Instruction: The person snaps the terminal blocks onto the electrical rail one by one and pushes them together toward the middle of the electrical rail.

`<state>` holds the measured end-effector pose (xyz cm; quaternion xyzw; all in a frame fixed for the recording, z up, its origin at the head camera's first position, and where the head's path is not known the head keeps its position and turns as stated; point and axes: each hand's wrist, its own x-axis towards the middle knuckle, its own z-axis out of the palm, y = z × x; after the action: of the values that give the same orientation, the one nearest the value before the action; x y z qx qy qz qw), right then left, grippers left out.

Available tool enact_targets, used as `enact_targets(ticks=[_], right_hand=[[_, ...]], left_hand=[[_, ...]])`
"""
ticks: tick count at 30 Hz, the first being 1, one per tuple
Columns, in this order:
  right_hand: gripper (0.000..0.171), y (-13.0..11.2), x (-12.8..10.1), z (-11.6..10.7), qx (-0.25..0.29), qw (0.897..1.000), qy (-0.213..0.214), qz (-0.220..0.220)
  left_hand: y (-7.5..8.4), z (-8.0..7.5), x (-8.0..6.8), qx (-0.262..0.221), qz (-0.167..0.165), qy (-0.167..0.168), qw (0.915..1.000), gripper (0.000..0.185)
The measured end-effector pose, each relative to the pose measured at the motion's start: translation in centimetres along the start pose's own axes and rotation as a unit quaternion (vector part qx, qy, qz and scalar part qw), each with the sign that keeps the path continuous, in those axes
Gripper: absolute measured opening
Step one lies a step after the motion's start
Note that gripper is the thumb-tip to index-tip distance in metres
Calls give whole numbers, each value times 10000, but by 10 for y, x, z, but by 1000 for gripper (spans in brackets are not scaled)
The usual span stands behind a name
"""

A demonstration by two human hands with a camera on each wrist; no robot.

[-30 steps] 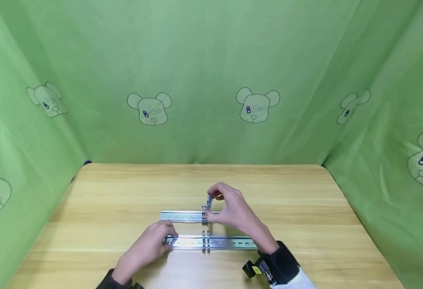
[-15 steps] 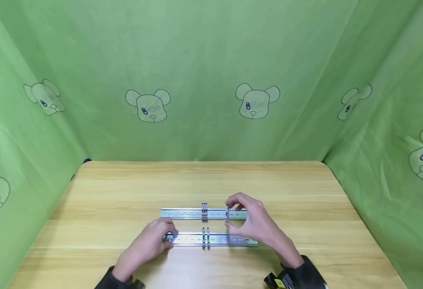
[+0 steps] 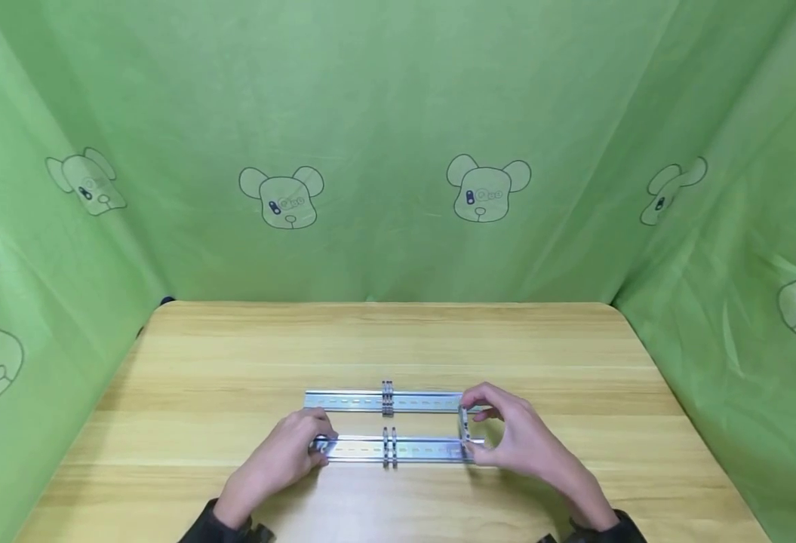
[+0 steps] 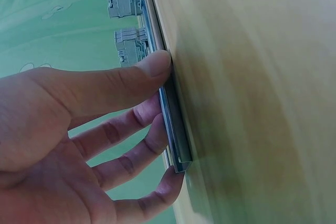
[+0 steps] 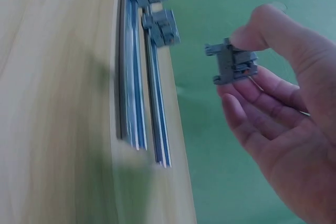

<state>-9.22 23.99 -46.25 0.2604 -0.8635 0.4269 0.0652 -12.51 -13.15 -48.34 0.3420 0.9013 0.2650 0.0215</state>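
Two slotted metal DIN rails lie parallel across the table. My left hand (image 3: 282,456) grips the left end of the near rail (image 3: 431,450), thumb on the front edge and fingers along the back. My right hand (image 3: 527,437) pinches a grey terminal block (image 5: 227,64) between thumb and fingers. In the right wrist view this block is held clear of both rails; from the head it overlaps the near rail's right part. Two thin terminal blocks (image 3: 385,448) stand slightly apart on the near rail's middle. Close-set terminal blocks (image 3: 387,400) sit mid-way along the far rail (image 3: 346,401).
The wooden table (image 3: 235,347) has its back edge against a green curtain (image 3: 384,256) printed with bear heads. The same curtain hangs at the left and right sides. Table surface extends around both rails.
My right hand has lifted the terminal block away from the far rail's group, then moved it right and nearer, over the near rail's right part. The left hand has stayed on the rail.
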Motion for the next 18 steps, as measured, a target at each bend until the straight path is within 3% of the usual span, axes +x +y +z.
enact_targets(ticks=[10,18], right_hand=[[57,12,-23,-25,333,9977,-495,335],[50,20,-29,-38,572,9866,-1186,968]], left_hand=[[0,2,-1,9,23,18,10000,28],[0,1,-1,-11,-8,36,10000,28]])
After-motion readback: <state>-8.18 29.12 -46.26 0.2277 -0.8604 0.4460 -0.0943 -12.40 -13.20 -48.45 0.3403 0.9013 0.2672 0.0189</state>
